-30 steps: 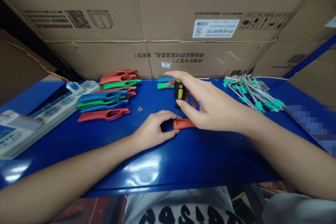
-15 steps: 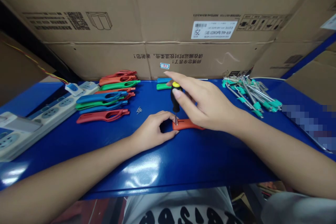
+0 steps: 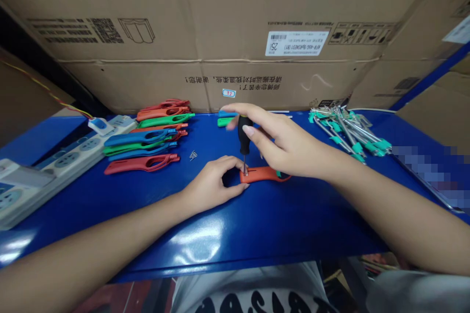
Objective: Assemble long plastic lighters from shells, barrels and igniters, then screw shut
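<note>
An orange lighter handle (image 3: 262,174) lies flat on the blue table, a bit of green showing in its trigger opening. My left hand (image 3: 211,182) pinches the handle's left end between thumb and fingers. In my right hand (image 3: 290,144) is a black screwdriver (image 3: 244,139), held upright by the fingers and thumb. Its shaft points down into the handle's left end, close to my left fingertips; the tip itself is too small to make out. My right hand covers part of the handle's right end.
Loose screws (image 3: 193,155) lie left of my hands, near a stack of coloured handles (image 3: 143,162). A power strip (image 3: 66,160) runs along the left. Metal rods with green parts (image 3: 348,129) are piled at right. Behind stands a cardboard box (image 3: 235,19); blue and green handles (image 3: 224,121) lie before it.
The screwdriver stays upright in the same place while my right fingers shift around its grip. More of the orange handle's right end now shows, with green in it.
</note>
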Tool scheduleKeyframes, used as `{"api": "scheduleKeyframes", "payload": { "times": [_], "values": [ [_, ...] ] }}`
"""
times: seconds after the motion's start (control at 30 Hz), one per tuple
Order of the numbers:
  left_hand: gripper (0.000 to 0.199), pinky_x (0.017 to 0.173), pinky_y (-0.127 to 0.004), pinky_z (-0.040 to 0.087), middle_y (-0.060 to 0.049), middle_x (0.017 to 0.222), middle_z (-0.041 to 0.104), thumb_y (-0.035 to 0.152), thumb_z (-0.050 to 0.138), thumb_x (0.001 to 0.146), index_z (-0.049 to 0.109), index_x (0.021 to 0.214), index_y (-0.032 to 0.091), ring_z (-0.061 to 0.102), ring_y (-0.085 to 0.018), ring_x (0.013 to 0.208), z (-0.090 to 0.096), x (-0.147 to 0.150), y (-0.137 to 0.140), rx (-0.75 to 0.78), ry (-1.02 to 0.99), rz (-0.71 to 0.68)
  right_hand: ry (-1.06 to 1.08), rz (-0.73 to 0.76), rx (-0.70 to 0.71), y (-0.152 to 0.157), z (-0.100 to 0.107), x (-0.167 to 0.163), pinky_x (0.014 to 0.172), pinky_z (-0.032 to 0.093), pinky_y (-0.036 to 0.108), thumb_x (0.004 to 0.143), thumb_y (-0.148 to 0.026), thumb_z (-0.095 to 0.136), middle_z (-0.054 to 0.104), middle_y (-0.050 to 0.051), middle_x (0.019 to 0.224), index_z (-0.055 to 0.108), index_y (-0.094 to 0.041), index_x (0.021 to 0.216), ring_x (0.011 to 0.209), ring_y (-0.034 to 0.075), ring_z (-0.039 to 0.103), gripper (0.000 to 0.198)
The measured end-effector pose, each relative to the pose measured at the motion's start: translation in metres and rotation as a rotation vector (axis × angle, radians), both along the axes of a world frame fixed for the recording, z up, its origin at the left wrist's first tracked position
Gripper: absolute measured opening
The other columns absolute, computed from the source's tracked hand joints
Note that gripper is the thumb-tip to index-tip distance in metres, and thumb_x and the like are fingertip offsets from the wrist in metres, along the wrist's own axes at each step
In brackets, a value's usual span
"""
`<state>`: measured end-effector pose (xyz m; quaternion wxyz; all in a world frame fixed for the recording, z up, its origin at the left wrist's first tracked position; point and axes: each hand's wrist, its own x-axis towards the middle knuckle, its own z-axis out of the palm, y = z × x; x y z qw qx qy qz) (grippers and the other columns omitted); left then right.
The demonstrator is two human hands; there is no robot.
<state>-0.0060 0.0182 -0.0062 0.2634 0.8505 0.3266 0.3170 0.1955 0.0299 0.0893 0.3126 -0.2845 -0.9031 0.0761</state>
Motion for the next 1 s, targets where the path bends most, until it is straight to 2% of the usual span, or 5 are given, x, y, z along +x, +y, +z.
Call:
{"api": "scheduleKeyframes", "payload": {
  "times": [0.17, 0.33, 0.53, 0.7, 1.0],
  "values": [
    [0.016, 0.09, -0.035, 0.053, -0.003, 0.101, 0.074, 0.018, 0.072, 0.084, 0.064, 0.096, 0.02, 0.069, -0.02, 0.096, 0.001, -0.001, 0.001, 0.003, 0.009, -0.02, -0.134, -0.217, 0.188, 0.001, 0.002, 0.002, 0.071, 0.05, 0.031, 0.098, -0.056, 0.052, 0.075, 0.01, 0.096, 0.067, -0.015, 0.115, 0.08, 0.022, 0.068, 0.047],
    [0.03, 0.094, -0.036, 0.054, -0.005, 0.11, 0.074, 0.024, 0.074, 0.084, 0.064, 0.112, 0.02, 0.07, -0.022, 0.101, 0.0, -0.002, 0.0, 0.002, 0.023, -0.027, -0.124, -0.057, 0.114, -0.003, 0.007, 0.004, 0.083, 0.052, 0.033, 0.106, -0.028, 0.029, 0.069, 0.01, 0.126, 0.048, -0.018, 0.145, 0.103, 0.02, 0.068, 0.044],
    [0.035, 0.102, -0.041, 0.052, -0.01, 0.124, 0.072, 0.027, 0.071, 0.087, 0.064, 0.121, 0.02, 0.068, -0.026, 0.116, -0.001, -0.001, -0.001, 0.003, 0.036, -0.039, -0.236, -0.11, 0.239, -0.002, 0.011, 0.008, 0.067, 0.048, 0.03, 0.103, -0.052, 0.042, 0.073, 0.009, 0.094, 0.068, -0.016, 0.112, 0.08, 0.02, 0.068, 0.045],
    [0.036, 0.1, -0.039, 0.053, -0.009, 0.122, 0.072, 0.026, 0.069, 0.089, 0.062, 0.124, 0.019, 0.067, -0.024, 0.113, -0.002, -0.002, -0.001, 0.045, 0.061, -0.086, -0.278, 0.068, 0.171, -0.006, 0.016, 0.01, 0.077, 0.051, 0.029, 0.105, -0.022, 0.028, 0.063, 0.013, 0.134, 0.041, -0.015, 0.148, 0.102, 0.017, 0.066, 0.046],
    [0.031, 0.101, -0.042, 0.053, -0.01, 0.121, 0.071, 0.025, 0.064, 0.092, 0.063, 0.123, 0.018, 0.066, -0.025, 0.114, -0.003, -0.003, 0.001, 0.061, 0.06, -0.101, -0.299, -0.034, 0.254, -0.008, 0.012, 0.01, 0.077, 0.05, 0.032, 0.107, -0.036, 0.031, 0.07, 0.015, 0.122, 0.047, -0.011, 0.145, 0.098, 0.022, 0.068, 0.049]
  ]
}}
